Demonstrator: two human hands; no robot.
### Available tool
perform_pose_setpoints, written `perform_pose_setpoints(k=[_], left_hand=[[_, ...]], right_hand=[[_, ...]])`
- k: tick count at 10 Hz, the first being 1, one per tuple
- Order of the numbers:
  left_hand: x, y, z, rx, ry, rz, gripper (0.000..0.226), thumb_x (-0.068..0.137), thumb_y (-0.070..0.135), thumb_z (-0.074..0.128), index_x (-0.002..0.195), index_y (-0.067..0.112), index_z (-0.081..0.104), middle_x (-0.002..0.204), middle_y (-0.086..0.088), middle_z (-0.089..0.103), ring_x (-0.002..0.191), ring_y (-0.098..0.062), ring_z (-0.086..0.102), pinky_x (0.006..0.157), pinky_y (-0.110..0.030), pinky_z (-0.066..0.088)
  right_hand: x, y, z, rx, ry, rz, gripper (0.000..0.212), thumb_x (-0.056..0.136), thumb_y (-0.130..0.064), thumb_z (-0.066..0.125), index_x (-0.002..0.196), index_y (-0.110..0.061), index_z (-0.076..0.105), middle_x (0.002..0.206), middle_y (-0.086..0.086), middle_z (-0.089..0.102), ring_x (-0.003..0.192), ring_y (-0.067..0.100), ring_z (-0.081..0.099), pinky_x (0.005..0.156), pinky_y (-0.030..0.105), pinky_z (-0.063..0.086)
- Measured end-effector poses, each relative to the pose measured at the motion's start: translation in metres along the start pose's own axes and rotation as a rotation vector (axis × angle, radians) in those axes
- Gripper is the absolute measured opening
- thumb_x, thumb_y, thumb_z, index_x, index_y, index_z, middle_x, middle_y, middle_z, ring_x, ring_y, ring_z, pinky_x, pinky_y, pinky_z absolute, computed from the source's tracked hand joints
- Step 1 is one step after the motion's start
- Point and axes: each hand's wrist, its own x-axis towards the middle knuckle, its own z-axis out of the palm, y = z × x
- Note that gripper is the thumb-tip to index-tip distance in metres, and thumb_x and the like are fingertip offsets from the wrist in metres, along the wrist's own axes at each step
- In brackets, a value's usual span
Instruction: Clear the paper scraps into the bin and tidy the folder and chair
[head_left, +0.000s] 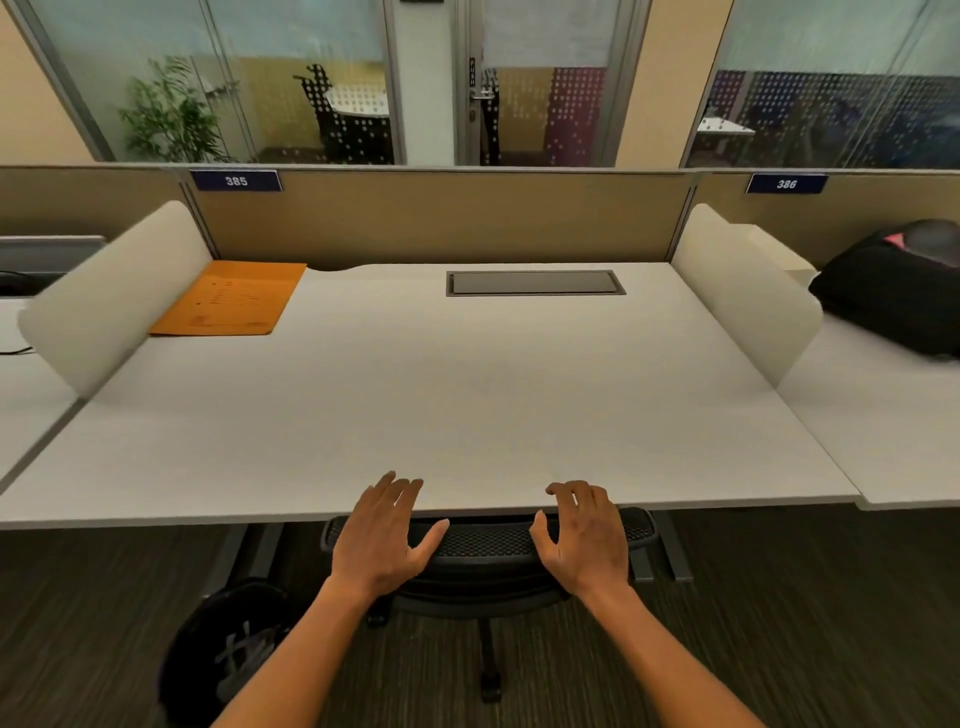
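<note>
Both hands reach forward over the back of a black mesh chair, which is pushed in under the front edge of the pale surface. The left hand is spread, fingers extended over the surface edge, thumb out toward the chair's top rail. The right hand is curled loosely, fingertips near the edge; neither has a grip on anything (whether the palms touch the chair cannot be told). An orange folder lies flat at the far left corner, against a white side divider. A dark bin stands on the carpet, lower left, with pale scraps inside.
</note>
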Motion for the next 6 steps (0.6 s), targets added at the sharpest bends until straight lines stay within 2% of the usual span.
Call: perform_pose_setpoints(k=[1,2,3,4,5,6], left_hand=[[0.002,0.001,-0.006,-0.073,-0.026,-0.028,0.092,0.080,0.081,0.016,0.151,0.022,0.023,0.160,-0.001,0.024,0.150,-0.017,0.010,0.123,-0.041,0.008],[-0.001,0.008,-0.020,-0.095,-0.014,-0.040,0.090,0.084,0.076,0.019,0.153,0.019,0.014,0.163,-0.002,0.011,0.150,-0.017,0.001,0.123,-0.042,0.004],[-0.002,0.015,-0.042,-0.089,0.035,-0.028,0.089,0.086,0.073,0.020,0.154,0.017,0.005,0.163,-0.002,0.000,0.150,-0.016,-0.006,0.122,-0.041,0.000],[-0.004,0.018,-0.073,-0.076,0.122,-0.026,0.091,0.084,0.075,0.015,0.153,0.018,-0.002,0.162,0.001,-0.010,0.149,-0.016,-0.011,0.122,-0.040,-0.003],[0.001,0.017,-0.108,-0.053,0.223,-0.014,0.093,0.081,0.078,0.007,0.153,0.020,-0.006,0.160,0.002,-0.016,0.148,-0.017,-0.013,0.122,-0.043,0.000],[0.000,0.017,-0.145,-0.055,0.315,0.001,0.093,0.081,0.078,0.004,0.153,0.019,-0.003,0.162,0.000,-0.012,0.149,-0.018,-0.011,0.122,-0.045,0.003]], right_hand=[[0.003,0.000,-0.004,-0.007,-0.068,-0.002,0.053,0.086,-0.057,0.035,0.121,-0.023,0.056,0.118,-0.001,0.062,0.107,0.019,0.056,0.089,0.035,0.049],[0.004,-0.005,-0.015,0.023,-0.138,0.005,0.059,0.089,-0.058,0.033,0.130,-0.020,0.050,0.129,0.001,0.057,0.118,0.021,0.052,0.099,0.038,0.044],[0.008,-0.019,-0.032,0.068,-0.131,-0.009,0.062,0.091,-0.059,0.031,0.138,-0.019,0.043,0.140,0.003,0.051,0.128,0.021,0.047,0.108,0.039,0.037],[0.013,-0.039,-0.057,0.102,-0.112,-0.029,0.067,0.093,-0.059,0.031,0.146,-0.018,0.032,0.150,0.004,0.039,0.139,0.022,0.035,0.115,0.038,0.026],[0.027,-0.060,-0.083,0.097,-0.019,-0.074,0.071,0.093,-0.061,0.029,0.149,-0.017,0.025,0.155,0.005,0.031,0.144,0.022,0.027,0.119,0.040,0.021],[0.039,-0.083,-0.112,0.066,0.069,-0.109,0.074,0.092,-0.062,0.029,0.150,-0.016,0.021,0.157,0.005,0.026,0.146,0.024,0.021,0.119,0.042,0.017]])
